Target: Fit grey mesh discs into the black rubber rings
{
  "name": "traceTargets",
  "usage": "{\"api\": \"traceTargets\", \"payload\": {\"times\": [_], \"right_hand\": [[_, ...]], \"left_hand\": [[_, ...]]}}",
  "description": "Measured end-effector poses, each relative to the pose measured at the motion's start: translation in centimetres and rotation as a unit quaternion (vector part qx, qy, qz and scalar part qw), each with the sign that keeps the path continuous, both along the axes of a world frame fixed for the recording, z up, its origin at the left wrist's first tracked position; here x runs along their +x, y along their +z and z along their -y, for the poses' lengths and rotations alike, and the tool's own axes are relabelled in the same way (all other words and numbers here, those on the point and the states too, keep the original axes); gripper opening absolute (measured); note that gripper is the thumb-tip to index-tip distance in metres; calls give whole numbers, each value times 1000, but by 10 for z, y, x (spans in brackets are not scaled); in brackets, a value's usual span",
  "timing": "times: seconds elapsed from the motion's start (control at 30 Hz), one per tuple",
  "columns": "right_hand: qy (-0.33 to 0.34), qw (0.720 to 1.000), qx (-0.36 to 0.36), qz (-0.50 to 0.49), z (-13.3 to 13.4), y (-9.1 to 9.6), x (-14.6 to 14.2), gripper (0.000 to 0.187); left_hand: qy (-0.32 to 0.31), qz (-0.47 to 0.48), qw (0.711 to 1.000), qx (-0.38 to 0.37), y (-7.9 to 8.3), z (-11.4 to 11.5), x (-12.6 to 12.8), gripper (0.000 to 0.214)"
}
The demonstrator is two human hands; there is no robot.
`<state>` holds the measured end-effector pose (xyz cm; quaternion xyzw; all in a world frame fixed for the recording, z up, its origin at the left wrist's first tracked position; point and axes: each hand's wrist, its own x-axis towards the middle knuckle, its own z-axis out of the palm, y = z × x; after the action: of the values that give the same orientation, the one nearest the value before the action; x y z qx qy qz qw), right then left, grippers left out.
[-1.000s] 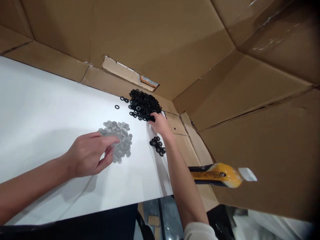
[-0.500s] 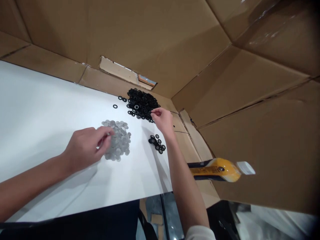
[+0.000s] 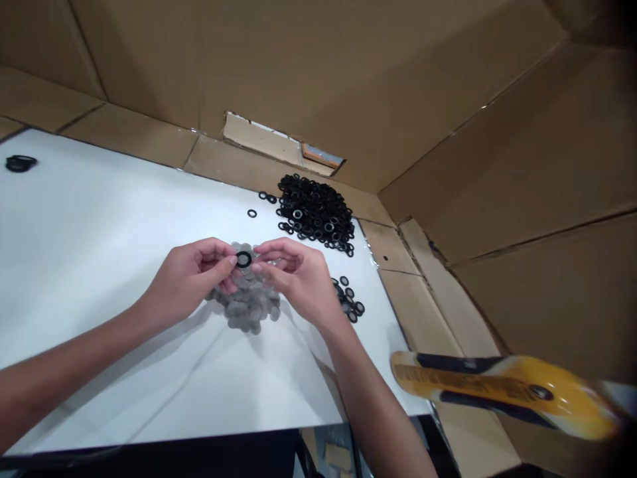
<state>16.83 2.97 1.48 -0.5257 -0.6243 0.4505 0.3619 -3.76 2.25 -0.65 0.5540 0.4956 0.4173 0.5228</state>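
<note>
A black rubber ring [image 3: 243, 259] is held up between my two hands, over the pile of small grey discs [image 3: 249, 309]. My left hand [image 3: 196, 272] pinches its left edge between thumb and fingers. From the other side, my right hand [image 3: 298, 272] has thumb and fingertips at the ring's right edge. Whether a disc sits inside the ring is hard to make out against the grey pile behind it. Partly behind my right wrist lies a small group of black rings with grey centres [image 3: 349, 299].
A large heap of black rings [image 3: 316, 209] lies at the table's back right, with a loose ring [image 3: 252, 214] left of it. Cardboard walls [image 3: 298, 73] enclose the back and right. A yellow bottle [image 3: 497, 385] is at the right. Black items [image 3: 20, 163] lie far left.
My right hand has come from the black heap to my left hand, bringing a ring. My left hand has risen slightly off the discs. The view has shifted left.
</note>
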Motion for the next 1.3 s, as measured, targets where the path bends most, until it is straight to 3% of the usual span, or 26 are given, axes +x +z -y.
{"api": "traceTargets", "payload": {"times": [0.1, 0.17, 0.37, 0.53, 0.7, 1.0, 1.13, 1.3], "right_hand": [[21, 978, 49, 202, 4, -1, 10, 9], [40, 952, 35, 303, 7, -3, 13, 8], [95, 933, 13, 347, 9, -16, 7, 11], [68, 946, -10, 316, 6, -20, 7, 16], [84, 952, -43, 291, 6, -15, 10, 7], [67, 972, -116, 194, 4, -6, 15, 12], [37, 976, -111, 181, 5, 0, 15, 11], [-14, 985, -164, 43, 5, 7, 13, 15]], "left_hand": [[51, 21, 998, -16, -3, -3, -1, 14], [71, 19, 997, -14, -5, -3, -1, 14], [57, -6, 998, -13, -8, 8, 0, 12], [42, -53, 998, 12, -8, 15, 1, 10], [44, -89, 995, 24, -8, 17, 1, 6], [28, -78, 996, 43, -5, 16, 1, 7], [28, -73, 996, 51, -4, 15, 3, 9], [24, -70, 996, 46, -4, 17, 2, 7]]}}
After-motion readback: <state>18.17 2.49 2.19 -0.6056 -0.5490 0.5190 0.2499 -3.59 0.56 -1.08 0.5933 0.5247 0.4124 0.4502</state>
